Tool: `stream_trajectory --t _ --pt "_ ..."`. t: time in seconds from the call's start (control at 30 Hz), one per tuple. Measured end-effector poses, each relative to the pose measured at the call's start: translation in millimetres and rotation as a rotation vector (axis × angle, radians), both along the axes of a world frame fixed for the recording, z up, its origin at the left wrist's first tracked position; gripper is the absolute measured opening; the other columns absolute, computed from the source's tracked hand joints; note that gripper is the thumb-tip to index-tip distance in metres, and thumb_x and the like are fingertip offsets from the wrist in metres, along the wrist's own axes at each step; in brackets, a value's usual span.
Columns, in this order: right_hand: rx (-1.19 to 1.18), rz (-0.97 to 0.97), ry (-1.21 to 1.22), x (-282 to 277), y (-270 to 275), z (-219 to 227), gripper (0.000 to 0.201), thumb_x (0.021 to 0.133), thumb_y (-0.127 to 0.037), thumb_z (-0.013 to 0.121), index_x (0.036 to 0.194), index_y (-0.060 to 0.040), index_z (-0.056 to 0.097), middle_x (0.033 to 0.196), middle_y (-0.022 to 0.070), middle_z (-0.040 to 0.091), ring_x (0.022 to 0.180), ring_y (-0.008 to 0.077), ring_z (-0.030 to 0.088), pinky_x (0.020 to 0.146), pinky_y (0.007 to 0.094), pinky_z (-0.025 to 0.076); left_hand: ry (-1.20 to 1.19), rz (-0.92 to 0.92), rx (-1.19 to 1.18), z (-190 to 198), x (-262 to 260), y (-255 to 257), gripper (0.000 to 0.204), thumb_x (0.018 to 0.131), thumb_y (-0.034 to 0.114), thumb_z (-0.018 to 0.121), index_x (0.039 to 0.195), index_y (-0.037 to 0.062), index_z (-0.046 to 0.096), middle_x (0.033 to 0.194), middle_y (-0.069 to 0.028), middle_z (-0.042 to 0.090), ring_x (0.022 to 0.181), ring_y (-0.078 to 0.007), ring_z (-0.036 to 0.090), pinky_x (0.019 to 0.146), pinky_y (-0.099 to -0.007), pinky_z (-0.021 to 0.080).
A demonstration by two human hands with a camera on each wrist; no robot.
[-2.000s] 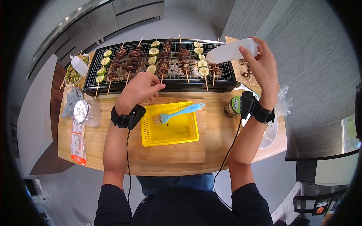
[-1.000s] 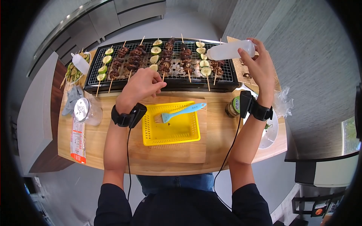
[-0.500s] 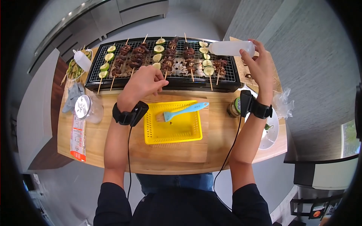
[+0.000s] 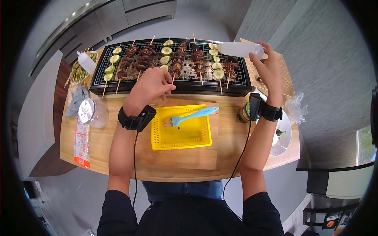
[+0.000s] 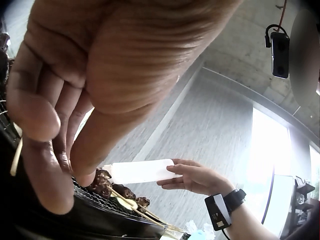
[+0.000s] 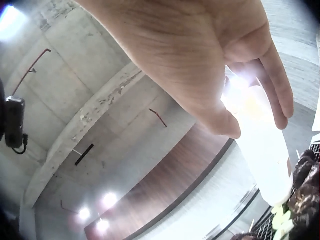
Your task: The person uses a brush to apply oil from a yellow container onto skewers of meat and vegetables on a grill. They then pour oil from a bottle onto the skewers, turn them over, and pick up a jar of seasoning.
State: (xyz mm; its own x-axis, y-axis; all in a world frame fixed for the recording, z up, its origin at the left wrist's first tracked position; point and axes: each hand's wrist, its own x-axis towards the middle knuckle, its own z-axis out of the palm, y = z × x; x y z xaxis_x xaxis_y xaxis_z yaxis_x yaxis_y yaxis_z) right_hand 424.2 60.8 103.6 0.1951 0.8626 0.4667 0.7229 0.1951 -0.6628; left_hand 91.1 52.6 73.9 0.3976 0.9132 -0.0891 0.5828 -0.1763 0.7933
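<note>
In the head view my right hand [image 4: 269, 69] grips a translucent white squeeze bottle [image 4: 241, 49], tipped almost level. Its nozzle end is over the far slices of a zucchini skewer [image 4: 216, 65] on the grill; no stream from it shows. Thumb and fingers wrap the bottle's base in the right wrist view. My left hand [image 4: 151, 86] is low over the grill's front edge, its fingertips pinching the stick end of a skewer of dark brown pieces [image 4: 175, 69]. The left wrist view shows those fingers bent, and the bottle [image 5: 142, 171] beyond them.
The long black grill [image 4: 157, 87] bears several skewers. In front, a yellow basket [image 4: 185, 139] holds a blue basting brush [image 4: 197, 114]. A lidded jar [image 4: 87, 112] and another squeeze bottle [image 4: 86, 63] are at left. A green-lidded jar [image 4: 245, 112] and white plate [image 4: 284, 137] are at right.
The bottle's nozzle end has moved away from me, along the zucchini skewer from its middle slices to the far ones. My left hand stays at its skewer; the view has shifted slightly.
</note>
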Motion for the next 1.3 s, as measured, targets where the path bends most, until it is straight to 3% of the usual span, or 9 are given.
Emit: stream_trajectory --t 0.3,0.5,0.6,0.67,1.3 --pt "0.069 0.032 -0.051 -19 -9 11 0.047 0.081 -0.014 0.068 0.125 -0.0005 0.054 0.110 0.0194 0.064 0.083 0.0261 0.067 0.076 0.0356 0.054 -0.048 0.014 0.033 2 2 -4 0.018 0.081 0.005 0.070 0.092 -0.0046 0.060 0.071 -0.0112 0.067 0.057 -0.0148 0.066 0.053 -0.0257 0.048" --pt "0.101 0.182 0.019 -31 -7 10 0.047 0.081 -0.012 0.066 0.125 -0.0022 0.053 0.116 0.0183 0.059 0.083 0.0260 0.067 0.075 0.0337 0.056 -0.098 -0.073 0.019 -4 -1 1 0.019 0.081 0.001 0.067 0.098 -0.0047 0.061 0.077 -0.0104 0.065 0.062 -0.0136 0.065 0.056 -0.0250 0.050" --pt "0.069 0.221 -0.017 -39 -6 9 0.046 0.085 -0.004 0.065 0.128 0.0002 0.049 0.123 0.0152 0.058 0.093 0.0233 0.068 0.076 0.0309 0.057 -0.106 -0.079 0.017 -4 -2 1 0.018 0.081 -0.001 0.066 0.098 -0.0049 0.061 0.077 -0.0099 0.065 0.062 -0.0132 0.065 0.057 -0.0248 0.050" --pt "0.104 0.261 0.003 -41 -3 4 0.045 0.082 -0.012 0.067 0.124 -0.0039 0.052 0.114 0.0173 0.060 0.083 0.0265 0.068 0.074 0.0337 0.056 -0.107 -0.079 0.020 -4 -2 1 0.018 0.081 -0.001 0.065 0.098 -0.0050 0.062 0.077 -0.0095 0.065 0.062 -0.0129 0.065 0.057 -0.0245 0.050" --pt "0.065 0.212 -0.044 -42 -8 8 0.046 0.084 -0.017 0.067 0.127 -0.0054 0.054 0.110 0.0175 0.062 0.074 0.0237 0.065 0.071 0.0350 0.054 -0.089 -0.082 0.055 0 6 -3 0.014 0.084 0.000 0.066 0.097 -0.0049 0.062 0.077 -0.0075 0.065 0.060 -0.0113 0.064 0.050 -0.0235 0.047"
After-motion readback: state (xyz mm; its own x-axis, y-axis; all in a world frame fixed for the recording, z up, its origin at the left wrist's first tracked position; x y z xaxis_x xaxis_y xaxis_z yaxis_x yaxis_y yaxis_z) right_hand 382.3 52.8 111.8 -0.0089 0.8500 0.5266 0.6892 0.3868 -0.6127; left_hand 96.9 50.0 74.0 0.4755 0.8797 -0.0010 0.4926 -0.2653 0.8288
